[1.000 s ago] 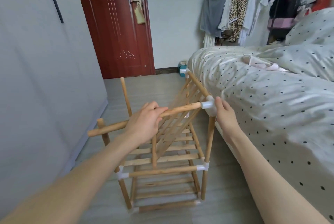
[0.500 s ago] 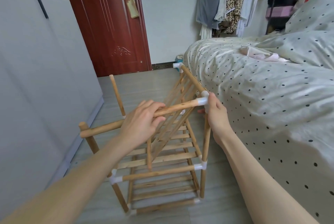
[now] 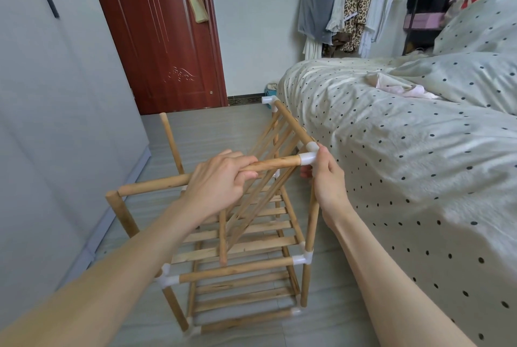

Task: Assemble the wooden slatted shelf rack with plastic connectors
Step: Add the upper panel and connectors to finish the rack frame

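Left hand [image 3: 216,178] grips rail [image 3: 268,165]; right hand [image 3: 328,178] probably pinches connector [image 3: 307,158].

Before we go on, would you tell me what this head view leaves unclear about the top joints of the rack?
- Seating of the front rod in the white corner connector: hidden inside the connector.
- Post top under that connector: covered by the right hand.
- Rod's middle: wrapped by the left hand.
- Far connector: too small to judge.
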The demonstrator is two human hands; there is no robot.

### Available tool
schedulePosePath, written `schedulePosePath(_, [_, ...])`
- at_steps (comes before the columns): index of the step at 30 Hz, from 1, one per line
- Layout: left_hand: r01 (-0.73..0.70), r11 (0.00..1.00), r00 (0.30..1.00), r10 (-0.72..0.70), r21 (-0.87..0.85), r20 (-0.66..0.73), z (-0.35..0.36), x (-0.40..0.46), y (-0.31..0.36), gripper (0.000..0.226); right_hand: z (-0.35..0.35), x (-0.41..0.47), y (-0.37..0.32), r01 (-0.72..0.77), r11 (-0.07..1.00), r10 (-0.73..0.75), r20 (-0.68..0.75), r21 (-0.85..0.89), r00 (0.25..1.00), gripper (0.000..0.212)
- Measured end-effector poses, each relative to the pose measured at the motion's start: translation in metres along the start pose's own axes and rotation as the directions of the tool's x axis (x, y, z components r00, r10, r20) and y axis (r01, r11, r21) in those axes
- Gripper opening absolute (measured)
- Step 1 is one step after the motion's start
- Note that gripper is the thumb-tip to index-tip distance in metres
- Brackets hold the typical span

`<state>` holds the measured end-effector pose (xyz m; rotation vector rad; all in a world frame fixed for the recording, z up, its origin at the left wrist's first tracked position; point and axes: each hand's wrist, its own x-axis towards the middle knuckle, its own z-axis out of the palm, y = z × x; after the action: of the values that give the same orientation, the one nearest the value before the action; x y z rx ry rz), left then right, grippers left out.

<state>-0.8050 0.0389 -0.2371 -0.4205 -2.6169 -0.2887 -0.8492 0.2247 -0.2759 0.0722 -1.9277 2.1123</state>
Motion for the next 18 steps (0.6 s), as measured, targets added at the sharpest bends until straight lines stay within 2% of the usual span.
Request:
schedulePosePath(5, [-0.059,0.997,0.997,0.057,0.043,0.059,-0.004,-0.003,0.0,0.038,0.005,-0.003,-0.001,-0.01,0.997,0.005,-0.055,-0.081,0.998,0.044])
schedulePosePath(9, [-0.059,0.986,0.998,0.057,0.157,0.018,-0.012,-0.017,-0.005,0.05,0.005,-0.007,-0.003,-0.059,0.994,0.048,-0.124,-0.09,0.991,0.045])
schedulePosePath(13, [-0.002,0.97,0.999,0.012,0.241,-0.037,-0.026,-0.042,-0.02,0.033,0.011,-0.017,-0.006,-0.058,0.98,0.018,-0.202,-0.192,0.979,0.035])
schedulePosePath(15, [0.027,0.972,0.999,-0.016,0.232,-0.047,-0.032,-0.047,-0.023,0.024,0.017,-0.027,-0.006,-0.034,0.964,-0.025,-0.215,-0.266,0.976,0.037])
schedulePosePath(18, [0.086,0.98,0.996,-0.08,0.182,-0.042,-0.036,-0.044,-0.022,0.019,0.022,-0.039,-0.003,-0.002,0.965,-0.046,-0.181,-0.26,0.982,0.033])
